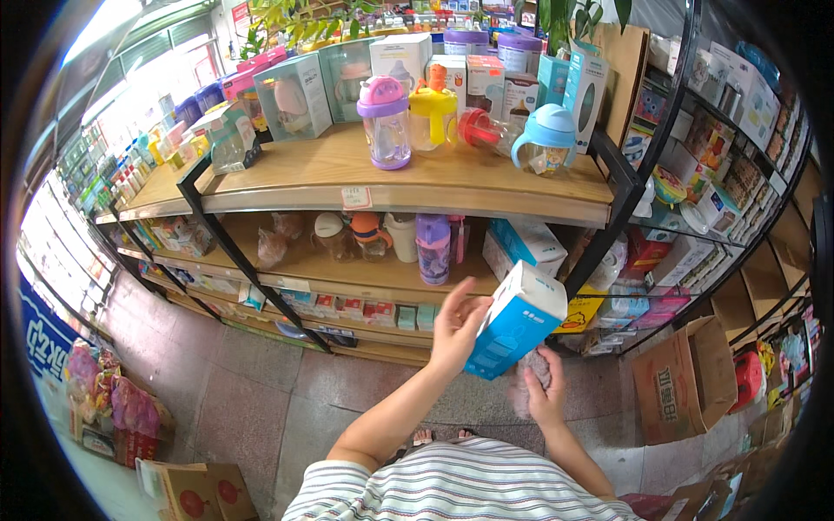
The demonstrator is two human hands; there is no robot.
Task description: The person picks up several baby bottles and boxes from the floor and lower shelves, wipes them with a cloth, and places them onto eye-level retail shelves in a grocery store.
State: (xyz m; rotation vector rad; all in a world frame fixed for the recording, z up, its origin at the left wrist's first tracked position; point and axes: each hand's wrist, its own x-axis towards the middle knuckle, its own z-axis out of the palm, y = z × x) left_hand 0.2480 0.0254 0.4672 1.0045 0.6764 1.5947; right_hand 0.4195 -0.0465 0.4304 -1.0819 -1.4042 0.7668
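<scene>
My left hand [456,325] holds a blue and white cardboard box [517,322] by its left side, in front of the shelf unit. Below the box's right side, my right hand [546,387] grips a greyish, crumpled cloth [529,381]. Behind the box, another blue and white box [526,246] lies on the second shelf, near a purple bottle [433,251]. On the wooden top shelf [293,168] stand a pink and purple cup [384,124], a yellow cup [432,117] and a light blue cup [546,138]; a red-lidded bottle [485,129] lies on its side.
Black metal posts [228,251] frame the shelves. An open cardboard carton [681,384] stands on the floor at the right; another carton [199,492] is at the lower left, near wrapped colourful goods [120,397]. A wire rack [697,241] with packaged goods is at the right.
</scene>
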